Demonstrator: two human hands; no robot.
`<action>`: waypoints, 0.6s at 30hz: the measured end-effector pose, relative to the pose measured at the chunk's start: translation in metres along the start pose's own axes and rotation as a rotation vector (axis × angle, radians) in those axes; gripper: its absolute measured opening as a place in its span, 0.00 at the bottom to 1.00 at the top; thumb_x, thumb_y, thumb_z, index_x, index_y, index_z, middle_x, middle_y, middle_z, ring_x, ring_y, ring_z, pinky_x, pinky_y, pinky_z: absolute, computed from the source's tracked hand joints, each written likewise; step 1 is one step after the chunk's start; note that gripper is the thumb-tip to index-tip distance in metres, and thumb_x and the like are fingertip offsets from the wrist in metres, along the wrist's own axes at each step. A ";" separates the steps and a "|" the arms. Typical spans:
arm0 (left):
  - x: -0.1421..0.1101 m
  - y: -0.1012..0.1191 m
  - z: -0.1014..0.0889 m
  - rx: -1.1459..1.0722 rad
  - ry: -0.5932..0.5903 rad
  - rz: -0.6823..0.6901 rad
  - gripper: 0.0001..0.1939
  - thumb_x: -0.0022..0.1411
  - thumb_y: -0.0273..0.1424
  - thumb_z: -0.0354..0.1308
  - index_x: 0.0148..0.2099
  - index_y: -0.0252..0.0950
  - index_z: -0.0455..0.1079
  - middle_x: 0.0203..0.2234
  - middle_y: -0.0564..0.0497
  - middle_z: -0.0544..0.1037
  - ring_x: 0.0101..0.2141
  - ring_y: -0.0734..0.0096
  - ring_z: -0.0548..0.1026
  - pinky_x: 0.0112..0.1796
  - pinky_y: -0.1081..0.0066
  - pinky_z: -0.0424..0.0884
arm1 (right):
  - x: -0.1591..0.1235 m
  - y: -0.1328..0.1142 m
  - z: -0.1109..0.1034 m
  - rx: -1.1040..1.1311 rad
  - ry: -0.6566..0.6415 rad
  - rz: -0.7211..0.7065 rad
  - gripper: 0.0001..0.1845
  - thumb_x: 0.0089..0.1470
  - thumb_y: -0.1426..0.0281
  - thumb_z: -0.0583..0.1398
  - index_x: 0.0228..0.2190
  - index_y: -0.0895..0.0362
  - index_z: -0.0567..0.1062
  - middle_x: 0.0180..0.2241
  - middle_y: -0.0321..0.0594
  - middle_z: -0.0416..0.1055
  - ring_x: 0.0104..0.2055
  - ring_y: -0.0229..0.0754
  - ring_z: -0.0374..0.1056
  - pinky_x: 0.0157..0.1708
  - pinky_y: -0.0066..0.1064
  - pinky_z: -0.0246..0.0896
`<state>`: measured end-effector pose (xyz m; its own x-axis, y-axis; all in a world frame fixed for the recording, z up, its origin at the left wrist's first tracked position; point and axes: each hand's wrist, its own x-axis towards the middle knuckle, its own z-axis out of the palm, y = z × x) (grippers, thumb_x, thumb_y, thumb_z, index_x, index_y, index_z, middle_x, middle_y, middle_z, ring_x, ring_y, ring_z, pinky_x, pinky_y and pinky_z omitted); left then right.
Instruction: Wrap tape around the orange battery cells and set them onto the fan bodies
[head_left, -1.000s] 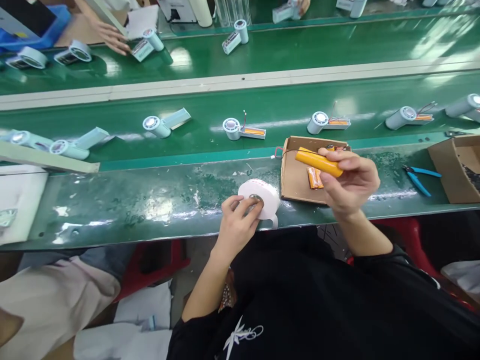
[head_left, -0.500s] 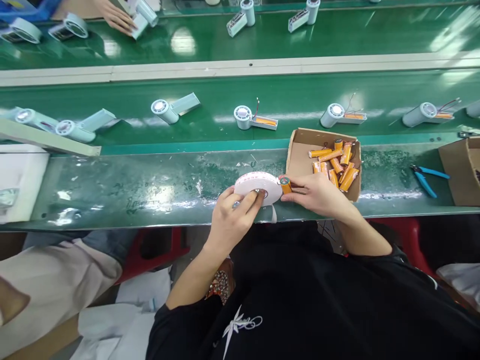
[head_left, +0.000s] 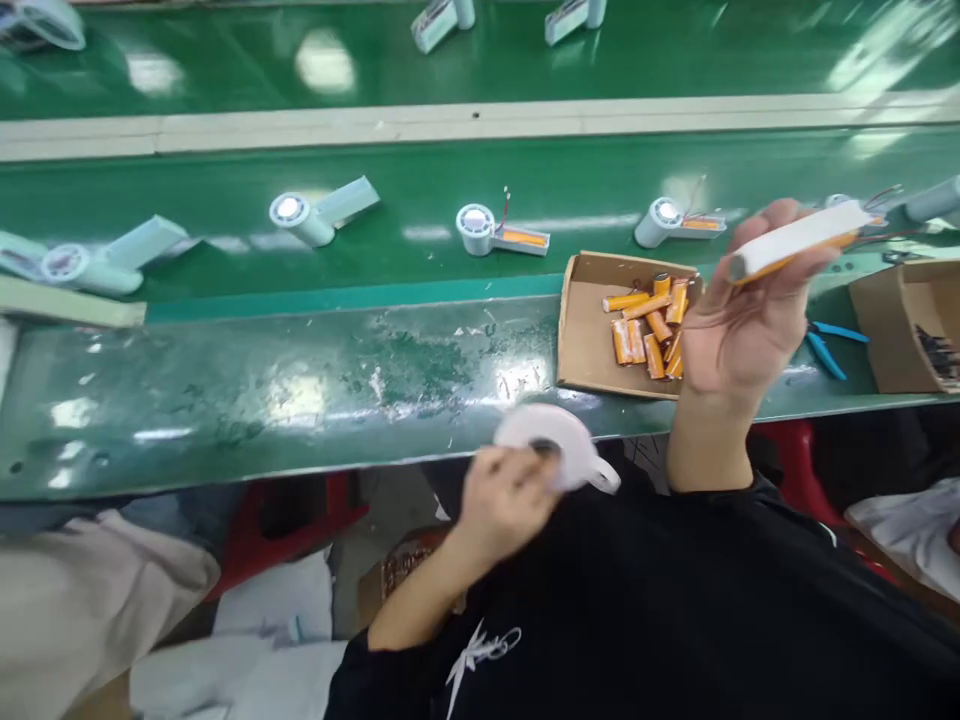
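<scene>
My left hand [head_left: 504, 500] grips a white roll of tape [head_left: 555, 445], lifted off the bench edge toward my body, with a short tail hanging at its right. My right hand [head_left: 739, 320] is raised over the bench and pinches an orange battery [head_left: 799, 238] that has a white strip along its upper side. Below and to the left of that hand sits an open cardboard box [head_left: 585, 345] holding several orange batteries [head_left: 649, 320].
Pale blue fan units [head_left: 480, 228] with open handles lie on the green conveyor [head_left: 225, 190]. Blue-handled cutters [head_left: 829, 345] and another cardboard box [head_left: 904, 325] sit at the right. A red stool [head_left: 300, 510] shows under the bench; a neighbour's pale clothing [head_left: 90, 600] is at the left.
My right hand rose from the tape roll up to the right with the battery, now bearing a white strip. My left hand pulled the roll back off the bench toward me.
</scene>
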<state>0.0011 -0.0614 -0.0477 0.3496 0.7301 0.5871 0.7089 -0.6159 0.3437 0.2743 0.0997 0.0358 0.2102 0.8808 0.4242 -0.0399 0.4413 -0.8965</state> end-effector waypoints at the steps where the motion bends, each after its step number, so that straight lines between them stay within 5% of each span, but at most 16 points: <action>1: 0.000 -0.020 0.000 0.015 -0.038 -0.036 0.18 0.67 0.33 0.72 0.58 0.44 0.82 0.40 0.44 0.84 0.42 0.57 0.76 0.46 0.57 0.75 | 0.006 -0.001 -0.008 -0.043 0.005 -0.016 0.31 0.66 0.38 0.63 0.61 0.41 0.76 0.63 0.40 0.79 0.64 0.49 0.79 0.54 0.38 0.86; 3: 0.011 -0.069 0.000 -0.009 -0.125 -0.108 0.23 0.66 0.35 0.73 0.62 0.42 0.81 0.49 0.40 0.86 0.50 0.48 0.76 0.53 0.50 0.75 | 0.006 0.002 -0.013 -0.127 -0.075 0.012 0.35 0.68 0.38 0.61 0.66 0.42 0.71 0.62 0.43 0.80 0.59 0.48 0.83 0.49 0.36 0.87; 6: 0.055 -0.139 0.002 -0.116 -0.200 -0.186 0.17 0.72 0.41 0.66 0.59 0.44 0.82 0.52 0.42 0.87 0.54 0.47 0.77 0.59 0.47 0.74 | -0.003 0.013 0.003 -0.173 -0.172 -0.005 0.38 0.68 0.38 0.60 0.70 0.41 0.65 0.57 0.44 0.82 0.55 0.49 0.85 0.46 0.38 0.87; 10: 0.136 -0.223 0.005 0.135 -0.021 -0.524 0.25 0.75 0.45 0.59 0.66 0.40 0.79 0.63 0.36 0.80 0.66 0.37 0.70 0.69 0.38 0.64 | -0.009 0.005 0.024 -0.062 -0.112 -0.118 0.28 0.65 0.48 0.69 0.63 0.32 0.73 0.51 0.35 0.85 0.51 0.50 0.86 0.45 0.43 0.88; 13: 0.177 -0.295 0.003 0.334 -0.023 -0.716 0.32 0.71 0.46 0.64 0.72 0.41 0.72 0.75 0.33 0.66 0.75 0.23 0.51 0.69 0.24 0.53 | -0.003 -0.013 0.024 -0.028 -0.065 -0.064 0.27 0.53 0.56 0.79 0.52 0.25 0.82 0.42 0.31 0.86 0.46 0.53 0.87 0.39 0.45 0.88; 18: 0.188 -0.366 -0.007 0.307 -0.236 -0.684 0.23 0.73 0.33 0.52 0.64 0.39 0.78 0.67 0.32 0.73 0.70 0.27 0.59 0.62 0.28 0.68 | 0.013 -0.030 0.015 -0.145 0.058 0.019 0.34 0.18 0.47 0.85 0.35 0.20 0.85 0.29 0.31 0.84 0.31 0.68 0.84 0.21 0.58 0.79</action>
<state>-0.1968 0.2988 -0.0579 -0.1295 0.9824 0.1349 0.9393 0.0780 0.3342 0.2632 0.1002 0.0699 0.2668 0.8757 0.4025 0.0964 0.3913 -0.9152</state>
